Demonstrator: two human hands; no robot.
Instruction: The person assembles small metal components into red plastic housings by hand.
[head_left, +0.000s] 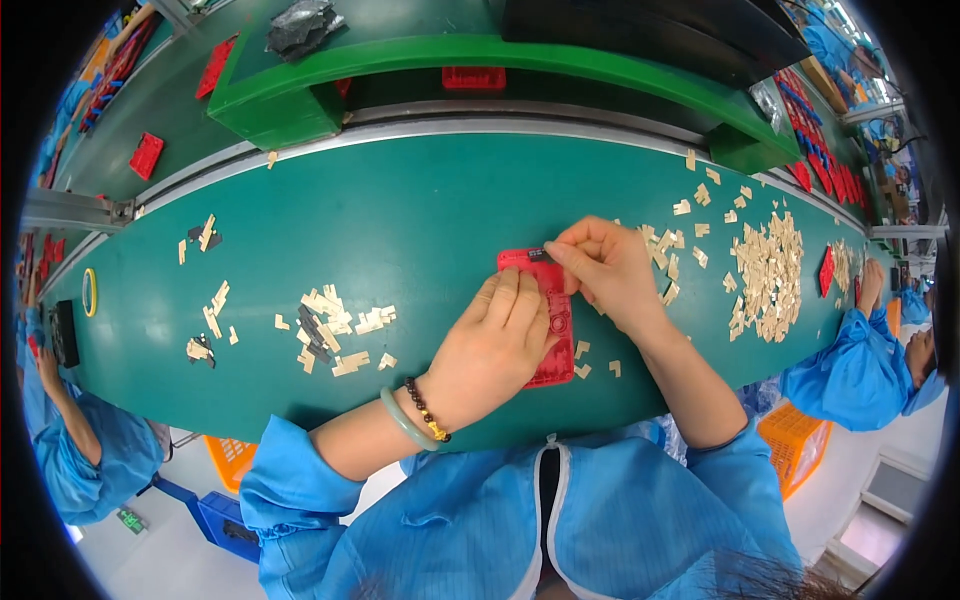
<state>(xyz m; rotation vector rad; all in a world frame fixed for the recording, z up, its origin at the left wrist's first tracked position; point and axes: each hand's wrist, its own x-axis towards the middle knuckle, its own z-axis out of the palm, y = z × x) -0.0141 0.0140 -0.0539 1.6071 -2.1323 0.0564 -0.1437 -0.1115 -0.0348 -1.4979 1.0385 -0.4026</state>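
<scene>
Blue smock with pushed-up sleeves and white-edged dark zip; pale green bangle and dark beaded bracelet on left wrist.

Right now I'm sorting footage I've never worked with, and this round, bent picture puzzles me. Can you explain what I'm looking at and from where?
The picture comes from a wide fisheye camera worn on a person's head, looking down, so straight edges curve. No machine is involved: two bare hands, in blue sleeves, come in from the lower edge. They work on a green belt. The left hand, with a green bangle and a bead bracelet at its wrist, presses flat on a red plastic tray. The right hand pinches a small dark part at the tray's top edge. Small tan pieces lie scattered to the left, with a denser heap to the right. Other people in blue sit at both sides.
</scene>
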